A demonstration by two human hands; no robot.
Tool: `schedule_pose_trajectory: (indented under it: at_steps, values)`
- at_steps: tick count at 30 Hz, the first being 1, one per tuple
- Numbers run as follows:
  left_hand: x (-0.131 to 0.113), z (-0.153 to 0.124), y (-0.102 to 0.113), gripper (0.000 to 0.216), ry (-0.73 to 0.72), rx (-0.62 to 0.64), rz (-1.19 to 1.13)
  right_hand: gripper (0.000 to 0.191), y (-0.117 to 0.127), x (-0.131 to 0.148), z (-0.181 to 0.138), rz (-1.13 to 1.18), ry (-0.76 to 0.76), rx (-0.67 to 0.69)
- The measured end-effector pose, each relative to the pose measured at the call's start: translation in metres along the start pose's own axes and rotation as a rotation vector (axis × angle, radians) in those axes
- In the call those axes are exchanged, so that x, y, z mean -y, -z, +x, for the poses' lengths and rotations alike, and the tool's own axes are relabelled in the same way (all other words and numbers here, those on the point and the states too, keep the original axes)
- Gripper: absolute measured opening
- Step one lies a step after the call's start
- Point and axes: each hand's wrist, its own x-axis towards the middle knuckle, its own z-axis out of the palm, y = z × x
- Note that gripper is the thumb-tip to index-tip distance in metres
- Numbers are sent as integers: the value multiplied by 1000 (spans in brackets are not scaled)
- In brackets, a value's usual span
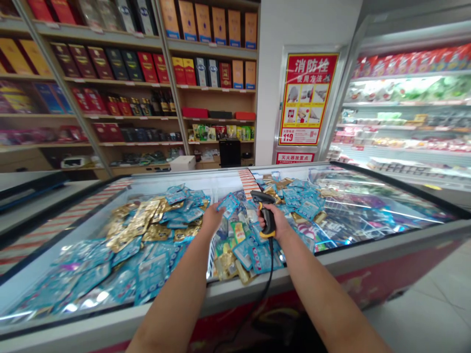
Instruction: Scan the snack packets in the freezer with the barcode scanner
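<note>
My left hand (pixel 213 215) is closed on the edge of a small blue packet (pixel 229 205), held up over the freezer's middle section. In my right hand (pixel 277 220) is a black and yellow barcode scanner (pixel 268 215), its head tilted toward the left and its cable (pixel 270 274) hanging over the front edge. Beneath both hands lie blue, gold and green packets. To the left of my left hand is a heap of gold packets (pixel 138 220) among many blue packets (pixel 158 269). More blue packets (pixel 303 196) are piled beyond my right hand.
The chest freezer (pixel 253 289) has a raised front rim and a glass lid (pixel 382 201) at right. A white wire divider (pixel 211 260) stands beside my left forearm. Shelves of boxed goods (pixel 217 73) line the back wall; a lit display fridge (pixel 408 103) stands at right.
</note>
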Motion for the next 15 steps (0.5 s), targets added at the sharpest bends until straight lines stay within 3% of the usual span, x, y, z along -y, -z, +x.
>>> schedule_pose_trajectory:
  at_steps: [3, 6, 15]
  values:
    - [0, 0, -4, 12, 151, -29, -399, 14, 0, -1, 0, -33, -35, 24]
    - [-4, -2, -9, 7, 183, -32, -652, 16, 0, -3, -1, -84, -79, 40]
    - [-7, -3, -9, 20, 197, -34, -796, 20, -1, -6, -2, -213, -151, 75]
